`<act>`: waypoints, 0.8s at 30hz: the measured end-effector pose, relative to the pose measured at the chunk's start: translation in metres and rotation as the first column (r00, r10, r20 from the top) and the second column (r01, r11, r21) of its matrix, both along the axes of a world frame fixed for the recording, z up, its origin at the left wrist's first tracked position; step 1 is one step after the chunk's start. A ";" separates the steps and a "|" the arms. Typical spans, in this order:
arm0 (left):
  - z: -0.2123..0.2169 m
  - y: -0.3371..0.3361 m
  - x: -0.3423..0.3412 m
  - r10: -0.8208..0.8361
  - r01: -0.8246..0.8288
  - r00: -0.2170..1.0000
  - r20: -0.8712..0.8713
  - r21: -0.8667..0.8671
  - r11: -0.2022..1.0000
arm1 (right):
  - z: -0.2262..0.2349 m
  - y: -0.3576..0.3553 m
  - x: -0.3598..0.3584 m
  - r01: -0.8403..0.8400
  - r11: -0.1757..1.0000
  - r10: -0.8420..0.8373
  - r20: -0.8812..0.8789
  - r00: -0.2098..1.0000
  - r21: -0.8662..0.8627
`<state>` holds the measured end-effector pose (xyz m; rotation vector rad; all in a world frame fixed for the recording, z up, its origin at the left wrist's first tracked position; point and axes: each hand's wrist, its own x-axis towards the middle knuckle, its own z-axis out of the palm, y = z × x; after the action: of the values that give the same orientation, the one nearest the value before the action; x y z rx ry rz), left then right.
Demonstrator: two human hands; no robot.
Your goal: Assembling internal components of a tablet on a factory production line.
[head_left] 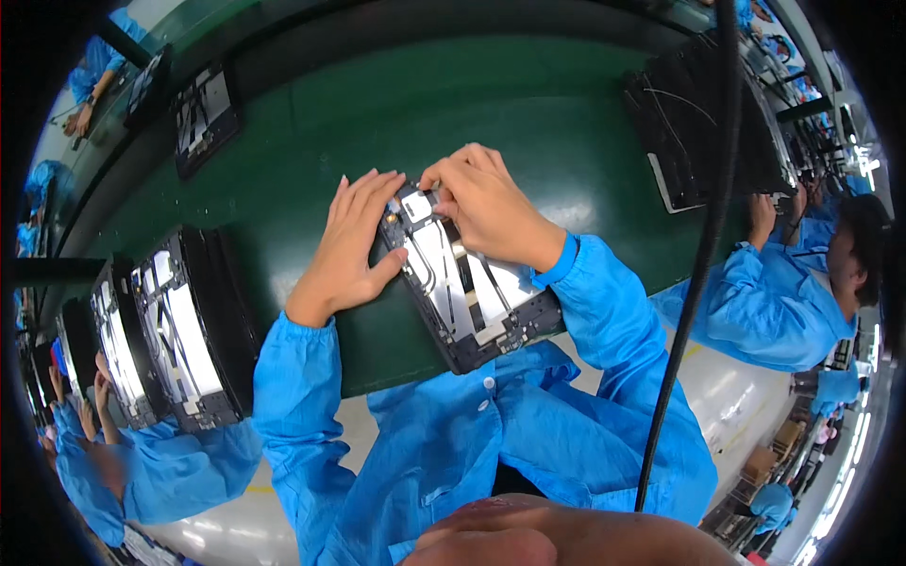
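Observation:
An opened tablet [441, 274] with silver plates, dark flat cables and a black frame lies on the green work surface in front of me. My left hand [349, 247] rests along its left side, fingers stretched out and the thumb touching the frame's edge. Over the tablet's far end is my right hand [491, 209], its fingers bent and pinched together near a small white-and-black part [416, 207]. Whatever lies between those fingertips is hidden.
Stacks of similar tablets in black trays [222, 311] stand at the left. Another opened tablet [206, 118] lies far left. Black trays [694, 123] are piled at the right, near a co-worker in blue [755, 302]. A black cable [700, 269] hangs across the right side.

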<state>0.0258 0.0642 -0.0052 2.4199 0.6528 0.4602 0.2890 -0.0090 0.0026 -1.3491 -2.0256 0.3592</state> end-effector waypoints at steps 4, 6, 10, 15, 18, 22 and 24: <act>-0.001 0.005 0.001 -0.007 0.007 1.000 0.012 0.028 1.000 | -0.002 0.004 0.001 0.033 0.997 -0.036 0.036 0.999 0.062; 0.002 -0.001 0.000 0.005 -0.005 1.000 -0.003 0.009 1.000 | -0.004 0.004 0.001 0.001 0.997 -0.005 0.052 0.999 0.075; -0.001 -0.001 -0.001 0.019 -0.019 1.000 0.001 -0.010 1.000 | -0.009 0.009 0.003 -0.006 0.994 0.006 -0.002 1.000 0.107; -0.004 0.001 -0.002 -0.001 0.002 1.000 0.021 -0.032 0.999 | -0.011 0.008 0.007 0.043 0.991 -0.033 -0.084 0.996 0.130; -0.001 0.000 -0.003 -0.006 0.006 1.000 0.021 -0.022 1.000 | -0.005 0.008 0.004 0.135 0.981 -0.112 -0.159 0.981 0.141; -0.002 0.000 -0.001 0.001 -0.001 1.000 0.012 -0.025 1.000 | -0.006 0.008 0.003 0.156 0.976 -0.132 -0.159 0.978 0.150; -0.003 0.001 -0.002 -0.002 0.003 1.000 0.024 -0.022 1.000 | -0.007 0.008 0.003 0.142 0.979 -0.119 -0.156 0.981 0.146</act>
<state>0.0242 0.0647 -0.0077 2.3908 0.6409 0.4779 0.2918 -0.0010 -0.0048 -1.3108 -1.7947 0.2275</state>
